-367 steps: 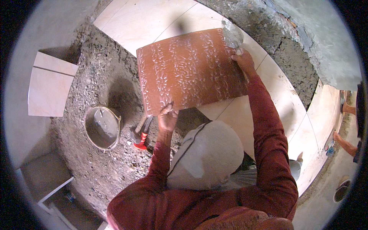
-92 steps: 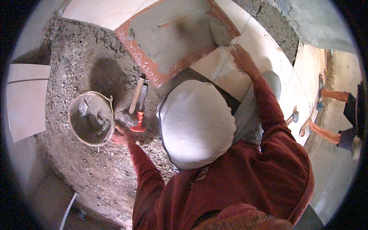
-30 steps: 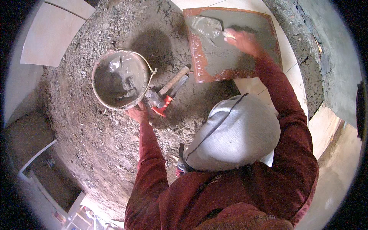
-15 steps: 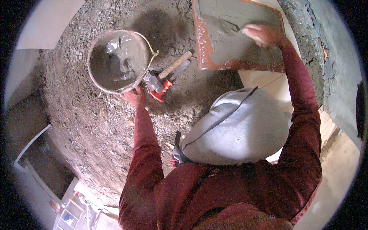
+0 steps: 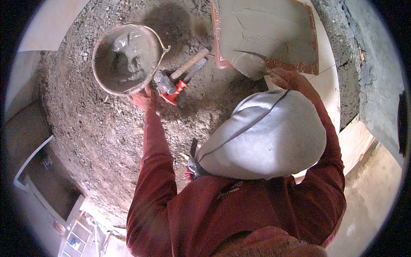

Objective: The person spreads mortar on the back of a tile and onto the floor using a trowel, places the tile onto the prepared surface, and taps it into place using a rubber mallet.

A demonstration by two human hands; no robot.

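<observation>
My left hand is closed on the near edge of a bucket, which holds wet grey mortar. A trowel is gripped by its handle in my right hand. Its blade overlaps the near edge of a reddish-brown tile. Grey mortar coats most of that tile, leaving reddish strips along the edges. Beside the bucket lie a wooden-handled hammer and a chisel with a red grip.
Rough gravelly ground spreads around the bucket. Pale laid tiles lie under and beside the coated one. My light grey trouser knee bulges up between my arms. A grey wall runs along the right, and a ladder-like frame stands at lower left.
My right hand has come back from over the coated tile to its near edge, bringing the trowel blade into plain sight. The mortar looks smoother. My left hand stays at the bucket.
</observation>
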